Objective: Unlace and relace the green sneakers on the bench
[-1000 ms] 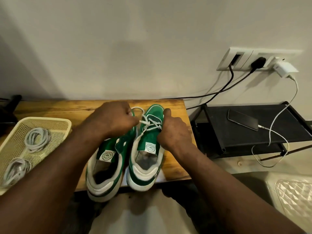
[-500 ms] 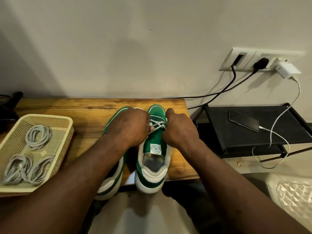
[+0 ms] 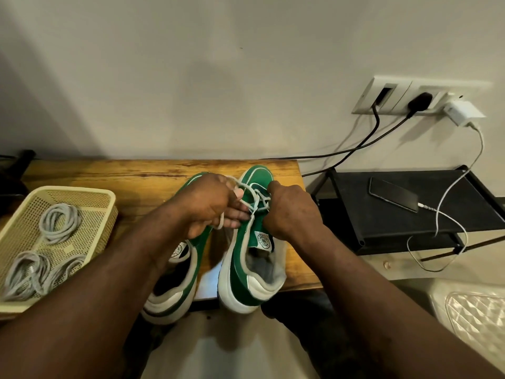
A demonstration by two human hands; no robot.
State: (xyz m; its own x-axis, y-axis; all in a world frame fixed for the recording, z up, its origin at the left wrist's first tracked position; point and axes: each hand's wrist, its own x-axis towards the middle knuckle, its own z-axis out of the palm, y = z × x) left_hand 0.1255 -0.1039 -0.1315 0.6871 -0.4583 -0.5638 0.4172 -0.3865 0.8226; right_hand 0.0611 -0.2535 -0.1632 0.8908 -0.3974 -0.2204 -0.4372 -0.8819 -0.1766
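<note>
Two green sneakers with white soles stand side by side on the wooden bench [image 3: 109, 173], heels toward me. The right sneaker [image 3: 252, 258] carries a white lace [image 3: 255, 199] crossed over its tongue. My left hand [image 3: 210, 206] hovers over the left sneaker [image 3: 177, 283] and pinches a loop of that white lace, fingers closed on it. My right hand [image 3: 289, 209] rests on the right sneaker's right side, fist closed at the lace; its fingertips are hidden. Most of the left sneaker's front is covered by my left hand and forearm.
A cream plastic basket [image 3: 90, 195] with several coiled grey laces sits at the bench's left. Right of the bench stands a black rack [image 3: 355, 214] with a phone [image 3: 393, 194] on a white charging cable. Wall sockets [image 3: 399, 97] with plugs hang above.
My left hand has drawn the lace up and leftward, so a loop now shows between both hands. My right hand stays at the right sneaker. The view shifted slightly.
</note>
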